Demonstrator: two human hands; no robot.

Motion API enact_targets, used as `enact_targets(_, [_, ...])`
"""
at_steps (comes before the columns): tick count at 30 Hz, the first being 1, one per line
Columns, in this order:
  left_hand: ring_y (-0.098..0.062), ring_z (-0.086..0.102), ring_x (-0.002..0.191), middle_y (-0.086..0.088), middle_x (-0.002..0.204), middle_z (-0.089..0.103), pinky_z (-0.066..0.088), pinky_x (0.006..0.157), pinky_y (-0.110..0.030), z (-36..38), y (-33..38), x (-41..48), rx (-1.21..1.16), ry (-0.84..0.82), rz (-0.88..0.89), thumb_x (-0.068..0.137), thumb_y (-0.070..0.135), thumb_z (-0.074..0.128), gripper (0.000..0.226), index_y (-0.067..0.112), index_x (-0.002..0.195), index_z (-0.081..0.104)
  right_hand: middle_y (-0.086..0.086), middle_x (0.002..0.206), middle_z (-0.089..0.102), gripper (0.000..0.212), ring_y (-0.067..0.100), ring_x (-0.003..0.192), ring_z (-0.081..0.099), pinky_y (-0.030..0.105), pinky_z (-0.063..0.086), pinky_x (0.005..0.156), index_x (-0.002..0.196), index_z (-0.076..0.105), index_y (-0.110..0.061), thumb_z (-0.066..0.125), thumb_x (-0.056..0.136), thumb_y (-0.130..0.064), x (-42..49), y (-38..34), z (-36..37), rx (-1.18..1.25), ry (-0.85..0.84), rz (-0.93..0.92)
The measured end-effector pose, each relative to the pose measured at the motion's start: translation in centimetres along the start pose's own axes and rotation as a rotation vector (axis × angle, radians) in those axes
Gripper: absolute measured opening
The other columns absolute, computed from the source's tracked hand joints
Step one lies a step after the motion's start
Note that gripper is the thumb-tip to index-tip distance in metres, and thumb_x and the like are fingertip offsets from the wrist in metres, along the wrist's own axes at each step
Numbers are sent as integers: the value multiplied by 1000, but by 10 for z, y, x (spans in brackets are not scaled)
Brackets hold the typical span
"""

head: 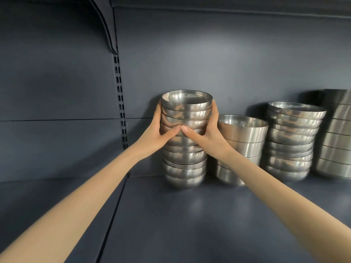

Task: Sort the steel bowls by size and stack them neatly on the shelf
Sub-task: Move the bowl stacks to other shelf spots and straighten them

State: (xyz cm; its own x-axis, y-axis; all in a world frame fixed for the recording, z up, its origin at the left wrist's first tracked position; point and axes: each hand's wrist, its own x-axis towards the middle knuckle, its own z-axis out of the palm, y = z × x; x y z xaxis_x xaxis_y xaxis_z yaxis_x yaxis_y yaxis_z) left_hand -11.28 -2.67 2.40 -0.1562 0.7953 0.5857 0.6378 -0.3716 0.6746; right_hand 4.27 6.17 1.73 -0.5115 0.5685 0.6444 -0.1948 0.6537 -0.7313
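Note:
A tall stack of small round steel bowls stands on the dark shelf, close to the back panel. My left hand wraps its left side and my right hand wraps its right side, both around the upper half of the stack. My two thumbs meet at the front, about mid-height. The top bowl sits open side up. To the right stand a shorter stack of wider straight-walled bowls, another stack of round bowls and a stack of large bowls at the frame edge.
A slotted upright rail runs down the back panel to the left of the stacks. A seam divides the shelf surface into left and right sections. A bracket curves under the shelf above.

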Motion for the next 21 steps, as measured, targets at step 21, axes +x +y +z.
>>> enact_targets(21, [16, 44, 122, 41, 130, 37, 40, 95, -8, -11, -27, 15, 29, -108, 92, 72, 25, 78, 123, 30, 150, -16, -19, 154, 11, 120, -15, 136, 21, 6, 25, 107, 145, -28, -18, 71, 77, -25, -2, 11, -12, -52, -136, -28])
